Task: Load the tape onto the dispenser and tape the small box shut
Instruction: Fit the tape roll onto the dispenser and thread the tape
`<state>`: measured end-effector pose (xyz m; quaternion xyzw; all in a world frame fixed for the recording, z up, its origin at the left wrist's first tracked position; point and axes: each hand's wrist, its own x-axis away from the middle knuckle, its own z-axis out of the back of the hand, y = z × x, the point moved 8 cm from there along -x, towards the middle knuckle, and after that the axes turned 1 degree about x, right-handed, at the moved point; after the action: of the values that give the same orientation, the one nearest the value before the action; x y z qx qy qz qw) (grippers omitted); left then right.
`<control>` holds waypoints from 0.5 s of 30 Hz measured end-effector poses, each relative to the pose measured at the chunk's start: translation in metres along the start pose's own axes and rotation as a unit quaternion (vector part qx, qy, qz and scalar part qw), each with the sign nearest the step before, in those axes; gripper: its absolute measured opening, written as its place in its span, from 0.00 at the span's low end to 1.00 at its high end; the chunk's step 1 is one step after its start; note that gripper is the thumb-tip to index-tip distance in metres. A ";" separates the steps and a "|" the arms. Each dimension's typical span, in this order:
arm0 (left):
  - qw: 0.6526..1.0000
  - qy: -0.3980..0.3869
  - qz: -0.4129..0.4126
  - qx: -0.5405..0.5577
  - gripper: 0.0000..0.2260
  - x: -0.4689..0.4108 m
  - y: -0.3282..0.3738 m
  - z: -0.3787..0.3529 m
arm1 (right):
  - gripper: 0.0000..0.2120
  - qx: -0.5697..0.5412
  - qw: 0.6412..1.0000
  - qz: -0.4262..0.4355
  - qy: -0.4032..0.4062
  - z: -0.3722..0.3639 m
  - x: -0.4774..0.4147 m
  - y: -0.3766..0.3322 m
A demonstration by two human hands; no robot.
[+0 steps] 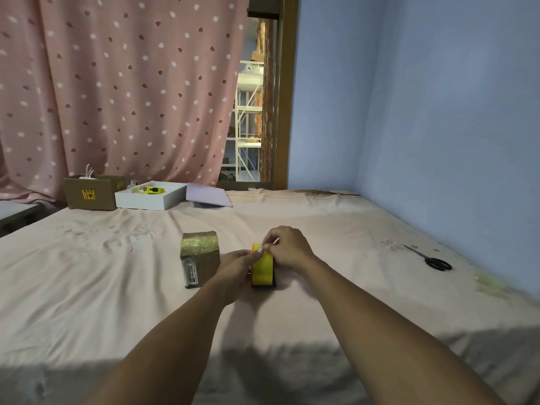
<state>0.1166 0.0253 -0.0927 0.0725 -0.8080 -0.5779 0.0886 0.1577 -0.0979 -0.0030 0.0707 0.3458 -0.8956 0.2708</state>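
Observation:
A yellow tape roll (262,267) stands on edge in a dark dispenser (264,283) in the middle of the bed. My left hand (235,268) grips the roll's left side, thumb on its top. My right hand (287,248) pinches at the top of the roll, where the tape's end seems to be. The small cardboard box (200,257), with shiny tape across its top, stands just left of my left hand.
Black scissors (432,260) lie at the right near the blue wall. At the back left stand a brown carton (92,192), a white tray (149,197) holding a yellow tool, and a lilac lid (209,195). The pink sheet (117,287) covers the bed.

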 end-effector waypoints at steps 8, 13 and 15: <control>0.999 0.021 -0.012 -0.035 0.18 -0.001 0.004 0.000 | 0.08 0.016 0.999 -0.013 0.044 -0.003 0.004 0.002; 0.998 0.029 -0.026 -0.049 0.14 0.004 0.007 -0.005 | 0.06 0.010 0.999 -0.011 0.047 -0.003 0.006 -0.001; 0.998 0.028 -0.032 -0.047 0.14 0.004 0.008 -0.007 | 0.06 0.000 0.999 -0.013 0.050 -0.004 0.008 0.000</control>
<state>0.1140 0.0209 -0.0828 0.1101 -0.7748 -0.6152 0.0956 0.1511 -0.0988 -0.0081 0.1110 0.3603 -0.8942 0.2414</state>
